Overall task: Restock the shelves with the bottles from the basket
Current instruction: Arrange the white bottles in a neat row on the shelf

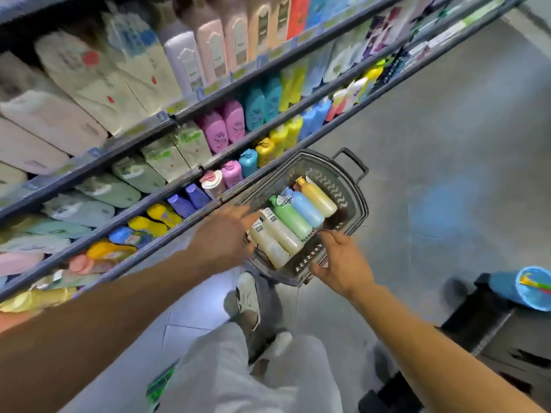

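Note:
A dark plastic basket [347,186] sits on the floor beside the shelves [179,210]. Several bottles lie in it side by side: two cream ones [277,236], a green one [290,217], a blue one [307,207] and a yellow-orange one [319,196]. My left hand [226,234] reaches over the basket's left rim with fingers stretched toward the cream bottles. My right hand [343,263] is at the basket's near edge, fingers spread and touching the rim. Neither hand holds a bottle.
Shelves full of coloured bottles and pouches run diagonally across the left and top. My legs and shoes [249,299] stand just below the basket. A black crate [507,338] with a blue bucket [533,287] stands at the right. Grey floor lies right of the basket.

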